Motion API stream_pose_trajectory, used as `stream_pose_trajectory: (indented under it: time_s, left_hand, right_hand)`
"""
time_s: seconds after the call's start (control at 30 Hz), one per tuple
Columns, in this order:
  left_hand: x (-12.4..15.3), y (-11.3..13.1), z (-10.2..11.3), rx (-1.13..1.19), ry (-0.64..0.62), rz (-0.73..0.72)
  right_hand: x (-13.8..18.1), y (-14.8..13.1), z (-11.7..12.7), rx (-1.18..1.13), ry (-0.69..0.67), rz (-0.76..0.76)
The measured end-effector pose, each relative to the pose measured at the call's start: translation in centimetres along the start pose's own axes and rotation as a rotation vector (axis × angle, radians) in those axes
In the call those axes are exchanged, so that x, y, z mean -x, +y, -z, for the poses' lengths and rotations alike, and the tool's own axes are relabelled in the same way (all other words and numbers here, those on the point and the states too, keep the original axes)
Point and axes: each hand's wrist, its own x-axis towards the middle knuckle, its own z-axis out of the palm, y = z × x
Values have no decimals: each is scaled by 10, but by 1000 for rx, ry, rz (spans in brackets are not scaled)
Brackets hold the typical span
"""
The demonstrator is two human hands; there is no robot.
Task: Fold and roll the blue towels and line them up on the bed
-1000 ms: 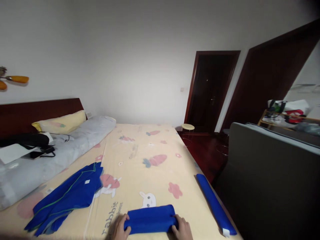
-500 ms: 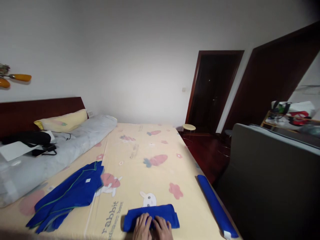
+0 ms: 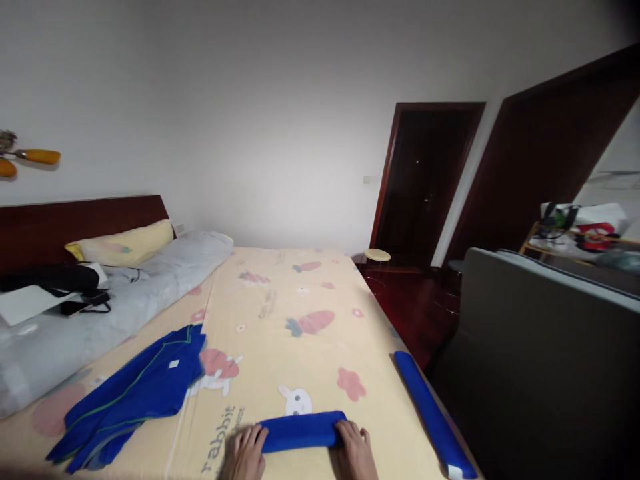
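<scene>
Moved since half a second ago: both sets of fingers, from the middle of the blue strip [image 3: 303,432] out to its two ends; the strip itself shows narrower.

Item, blue strip: one, folded cloth, lying crosswise on the bed [image 3: 260,373], bottom centre of the frame.

Item, my left fingers [image 3: 253,435]: curled closely over the strip's left end. Item, my right fingers [image 3: 354,432]: likewise at the right end; thumbs hidden, so I cannot tell how firm the pinch is.

Handling note, my judgement: both ends want equal tension, the edges level, the turns snug; I do best to press out slack from the middle and keep one end from running ahead of the other.

Item, blue roll [image 3: 430,410]: one, white tag at its near end, lower right. Item, blue garment [image 3: 135,393]: one, green-trimmed, spread loosely, lower left.

Containers: none I can identify with certainty. Nearest entry, wooden shelf [image 3: 531,235], right edge, bearing a red article [image 3: 597,235] and white article [image 3: 603,215]; contents otherwise indistinct.
</scene>
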Motion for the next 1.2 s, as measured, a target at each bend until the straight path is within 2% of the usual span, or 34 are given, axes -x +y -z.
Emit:
stream_pose_trajectory:
  time_s: [0.1,0.17,0.43,0.67,0.87,1.0,1.1,1.2]
  left_hand:
    - [-10,10,15,4,52,31]
    - [-19,16,24,-13,27,75]
    - [-46,35,48,-114,-158,160]
    - [-62,32,61,-69,-223,172]
    - [-59,24,62,-65,-232,194]
    - [-54,20,56,-112,-148,206]
    - [-58,29,38,-106,-95,139]
    - [-69,50,10,15,-113,-42]
  right_hand:
    - [-21,-17,17,-5,-25,-7]
    - [-33,-21,20,19,-57,-40]
    - [-58,-23,5,114,-83,-164]
    - [-55,-17,-9,154,-105,-258]
    - [-48,-3,-10,142,-127,-229]
    - [-51,1,-13,154,-16,-160]
    - [-57,-13,-21,61,-15,-31]
    - [-66,-39,-33,-79,-123,140]
